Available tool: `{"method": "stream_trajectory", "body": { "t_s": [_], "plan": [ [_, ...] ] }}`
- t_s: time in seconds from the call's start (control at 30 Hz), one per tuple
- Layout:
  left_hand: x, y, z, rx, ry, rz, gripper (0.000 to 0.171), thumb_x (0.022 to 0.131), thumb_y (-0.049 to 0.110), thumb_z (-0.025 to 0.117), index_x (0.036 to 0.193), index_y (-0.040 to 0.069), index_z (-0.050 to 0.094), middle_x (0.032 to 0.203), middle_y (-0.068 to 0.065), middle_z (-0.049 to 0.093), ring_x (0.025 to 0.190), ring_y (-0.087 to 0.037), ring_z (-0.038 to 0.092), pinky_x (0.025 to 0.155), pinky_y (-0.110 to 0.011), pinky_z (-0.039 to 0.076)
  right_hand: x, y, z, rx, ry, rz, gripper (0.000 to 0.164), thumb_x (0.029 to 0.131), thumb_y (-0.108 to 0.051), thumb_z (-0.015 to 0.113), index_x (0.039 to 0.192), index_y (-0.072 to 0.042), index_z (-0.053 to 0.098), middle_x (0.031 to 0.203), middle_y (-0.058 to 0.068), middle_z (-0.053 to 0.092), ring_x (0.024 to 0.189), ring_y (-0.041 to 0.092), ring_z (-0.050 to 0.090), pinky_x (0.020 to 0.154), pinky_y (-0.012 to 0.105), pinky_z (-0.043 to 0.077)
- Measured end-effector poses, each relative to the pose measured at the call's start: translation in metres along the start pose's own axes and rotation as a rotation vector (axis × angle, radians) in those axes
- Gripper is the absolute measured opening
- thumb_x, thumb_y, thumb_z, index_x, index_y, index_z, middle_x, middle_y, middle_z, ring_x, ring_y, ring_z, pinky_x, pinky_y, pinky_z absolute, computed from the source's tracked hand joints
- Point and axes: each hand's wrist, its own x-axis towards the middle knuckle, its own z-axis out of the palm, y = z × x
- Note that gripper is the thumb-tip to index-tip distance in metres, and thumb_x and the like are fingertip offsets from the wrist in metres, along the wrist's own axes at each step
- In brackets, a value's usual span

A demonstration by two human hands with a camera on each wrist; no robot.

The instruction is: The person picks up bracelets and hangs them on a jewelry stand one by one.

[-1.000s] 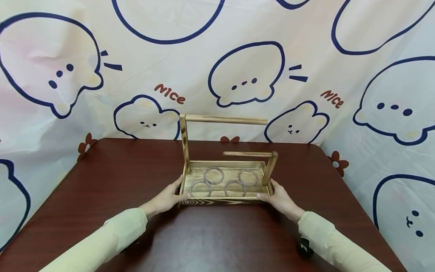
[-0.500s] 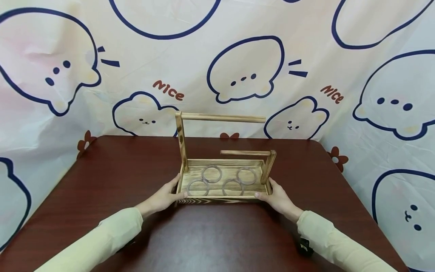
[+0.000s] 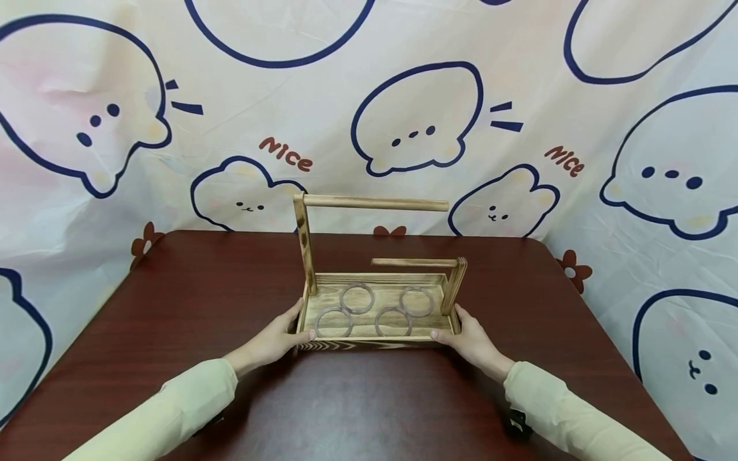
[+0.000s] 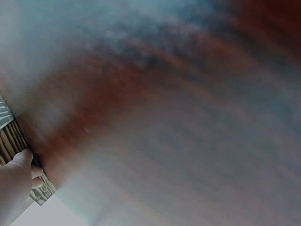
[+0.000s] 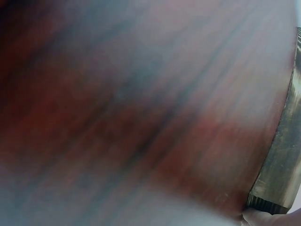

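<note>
A light wooden stand [image 3: 377, 330] sits before me on the table: a shallow rectangular tray with scorched grain on its front side. A tall post at its left end carries a long bar [image 3: 375, 203]; a shorter post at the right carries a lower bar [image 3: 412, 262]. Several thin greyish rings [image 3: 416, 314] show on the tray floor. My left hand [image 3: 271, 339] grips the left end, thumb over the front rim. At the other end my right hand [image 3: 474, 342] grips likewise. Both wrist views catch only an edge of the wood [image 5: 282, 160] and part of a hand.
The dark red-brown table [image 3: 219, 288] reaches back to a pale cloth backdrop [image 3: 328, 115] with cartoon outlines, which also hangs along both sides. A small black object [image 3: 519, 422] shows under the right sleeve.
The stand has slid slightly left with both hands on it, its left end shifting more than the right. The head view has tilted down a little. Both grips stay the same.
</note>
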Motion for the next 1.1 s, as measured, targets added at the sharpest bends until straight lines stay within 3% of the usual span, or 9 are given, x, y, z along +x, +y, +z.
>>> {"method": "stream_trajectory", "body": {
  "t_s": [0.5, 0.67, 0.77, 0.93, 1.1],
  "plan": [
    [0.004, 0.002, 0.0, 0.023, 0.006, 0.02, 0.082, 0.089, 0.021, 0.06, 0.143, -0.01, 0.006, 0.149, -0.027, 0.007, 0.136, -0.04, 0.011, 0.108, -0.054, 0.018, 0.0, 0.001, -0.003, -0.014, 0.002, -0.014, 0.091, 0.082, -0.035, 0.068, 0.145, 0.004, 0.014, 0.146, 0.025, 0.025, 0.134, 0.039, 0.026, 0.104, 0.053, 0.029],
    [0.004, 0.008, -0.003, 0.132, 0.042, -0.003, 0.082, 0.087, 0.022, 0.061, 0.142, -0.013, 0.011, 0.146, -0.03, 0.016, 0.134, -0.041, 0.019, 0.107, -0.054, 0.022, 0.001, -0.001, -0.001, -0.002, -0.02, -0.004, 0.092, 0.082, -0.036, 0.067, 0.146, 0.002, 0.012, 0.148, 0.023, 0.024, 0.135, 0.037, 0.025, 0.104, 0.052, 0.03],
    [0.006, 0.016, -0.002, 0.244, 0.089, 0.007, 0.079, 0.084, 0.021, 0.062, 0.14, -0.013, 0.018, 0.145, -0.031, 0.019, 0.133, -0.042, 0.023, 0.106, -0.053, 0.025, 0.002, -0.002, -0.001, 0.007, -0.006, -0.009, 0.093, 0.082, -0.035, 0.068, 0.145, 0.003, 0.013, 0.147, 0.024, 0.025, 0.135, 0.037, 0.025, 0.105, 0.052, 0.029],
    [0.011, 0.036, 0.007, 0.432, 0.164, 0.088, 0.071, 0.082, 0.019, 0.063, 0.137, -0.012, 0.031, 0.145, -0.03, 0.024, 0.134, -0.043, 0.023, 0.105, -0.054, 0.027, 0.002, -0.003, -0.001, 0.006, 0.002, -0.008, 0.093, 0.082, -0.034, 0.068, 0.145, 0.005, 0.012, 0.147, 0.024, 0.024, 0.135, 0.036, 0.024, 0.106, 0.052, 0.028],
    [0.021, 0.061, 0.02, 0.467, 0.16, 0.175, 0.06, 0.084, 0.022, 0.062, 0.133, -0.007, 0.043, 0.139, -0.024, 0.039, 0.13, -0.038, 0.035, 0.102, -0.051, 0.033, 0.001, 0.0, 0.0, 0.008, 0.001, -0.002, 0.093, 0.082, -0.032, 0.069, 0.145, 0.005, 0.012, 0.147, 0.025, 0.024, 0.135, 0.037, 0.024, 0.106, 0.052, 0.027]
  ]
}}
